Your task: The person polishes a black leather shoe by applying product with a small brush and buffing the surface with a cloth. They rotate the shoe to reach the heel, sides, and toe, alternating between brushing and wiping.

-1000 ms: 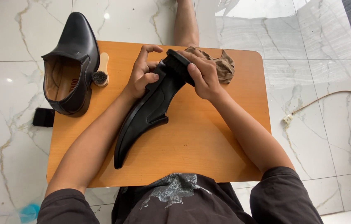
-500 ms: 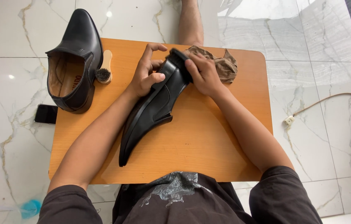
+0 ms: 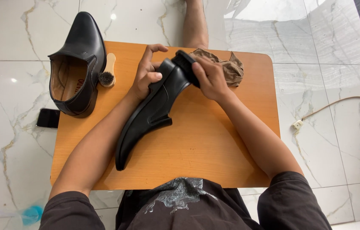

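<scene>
I am bracing the glossy black leather dress shoe (image 3: 150, 115) at frame centre on the orange wooden surface (image 3: 214, 145), left hand (image 3: 146, 76) clamping its heel; right hand (image 3: 212, 79) gripping a black brush (image 3: 185, 64), best worked in short, even strokes.

The black shoe (image 3: 150, 113) on the table (image 3: 205, 145) looks like smooth leather with a soft sheen; the table itself is orange-brown wood grain, smooth and matt; at its far left corner the second black shoe (image 3: 80, 64) shows the same smooth leather outside and a tan lining inside; just beside that shoe lies a small brush (image 3: 107, 72) with pale wood handle and dark bristles; at the table's far edge a brown cloth (image 3: 229, 68) lies crumpled and matt; the floor (image 3: 325, 59) around the table is glossy white marble-look tile.
</scene>
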